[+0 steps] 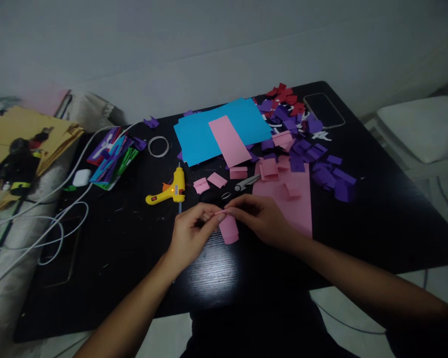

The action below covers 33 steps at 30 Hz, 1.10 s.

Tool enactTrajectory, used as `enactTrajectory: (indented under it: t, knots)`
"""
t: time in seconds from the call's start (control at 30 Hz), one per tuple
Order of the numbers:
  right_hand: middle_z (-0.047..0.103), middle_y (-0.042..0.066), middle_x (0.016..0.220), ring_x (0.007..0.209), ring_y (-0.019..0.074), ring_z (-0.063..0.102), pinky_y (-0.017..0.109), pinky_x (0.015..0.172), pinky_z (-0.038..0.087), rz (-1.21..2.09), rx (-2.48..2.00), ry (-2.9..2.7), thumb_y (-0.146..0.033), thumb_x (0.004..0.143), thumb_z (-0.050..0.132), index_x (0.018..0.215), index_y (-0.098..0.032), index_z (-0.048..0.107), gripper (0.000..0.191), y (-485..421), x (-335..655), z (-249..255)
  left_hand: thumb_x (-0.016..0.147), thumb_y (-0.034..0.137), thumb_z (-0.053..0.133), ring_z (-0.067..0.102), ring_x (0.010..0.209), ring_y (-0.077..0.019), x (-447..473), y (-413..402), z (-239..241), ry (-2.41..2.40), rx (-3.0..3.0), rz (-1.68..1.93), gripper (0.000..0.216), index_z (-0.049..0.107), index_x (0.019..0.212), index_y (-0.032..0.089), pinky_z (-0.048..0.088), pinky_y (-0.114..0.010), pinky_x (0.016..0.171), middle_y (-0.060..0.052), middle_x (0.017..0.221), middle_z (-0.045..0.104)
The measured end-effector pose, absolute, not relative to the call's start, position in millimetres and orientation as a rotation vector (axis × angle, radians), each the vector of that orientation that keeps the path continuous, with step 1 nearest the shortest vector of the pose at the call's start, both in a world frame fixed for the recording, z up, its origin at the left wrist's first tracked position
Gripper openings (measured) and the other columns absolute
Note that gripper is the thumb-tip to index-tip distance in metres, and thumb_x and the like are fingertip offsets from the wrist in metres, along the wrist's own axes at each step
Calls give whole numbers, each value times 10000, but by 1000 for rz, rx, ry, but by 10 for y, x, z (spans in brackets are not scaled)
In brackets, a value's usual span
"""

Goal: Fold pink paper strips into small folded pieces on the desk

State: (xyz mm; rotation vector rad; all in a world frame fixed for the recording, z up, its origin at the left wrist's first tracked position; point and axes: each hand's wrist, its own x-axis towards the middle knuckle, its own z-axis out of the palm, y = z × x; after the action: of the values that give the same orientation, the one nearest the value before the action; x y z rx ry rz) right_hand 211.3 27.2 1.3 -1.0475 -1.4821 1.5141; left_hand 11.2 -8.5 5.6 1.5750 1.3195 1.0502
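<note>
Both hands meet over the front middle of the black table. My left hand (194,230) pinches the upper left edge of a pink paper strip (229,229). At the same strip's upper right edge, the thumb and fingertips of my right hand (263,216) are closed. The strip hangs below the fingers, its lower end bent. Just beyond the hands lie scissors (247,183), their handles partly hidden, and several small pink paper pieces (217,180). A yellow glue gun (168,190) rests beyond my left hand. Under my right wrist lies a larger pink sheet (302,199).
Blue sheets (194,136) with a pink strip on top lie at the back. Purple paper pieces (302,149), red pieces (283,94) and a phone (324,110) are at back right. White cables (63,223), a tape ring (159,146) and coloured paper bundles (114,154) occupy the left.
</note>
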Motion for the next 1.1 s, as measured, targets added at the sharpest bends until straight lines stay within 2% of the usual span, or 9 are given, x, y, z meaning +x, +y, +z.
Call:
enactTrajectory:
  t: [0.83, 1.1]
  knots:
    - [747, 30, 871, 785, 166, 680, 289, 709, 539, 1575, -1008, -1496, -358, 917, 726, 926, -193, 736, 165, 246, 2107, 64, 962, 289, 688, 587, 573, -99, 129, -89, 112, 1307, 1586, 1044, 134, 736, 910, 174, 469, -211, 550, 17, 662, 671]
    - [700, 12, 790, 701, 150, 633, 273, 636, 512, 1554, -1053, -1475, -350, 893, 717, 870, -192, 706, 160, 227, 2068, 15, 958, 299, 685, 593, 602, -112, 151, -103, 60, 1332, 1594, 1032, 143, 722, 890, 179, 471, -223, 569, 8, 695, 678]
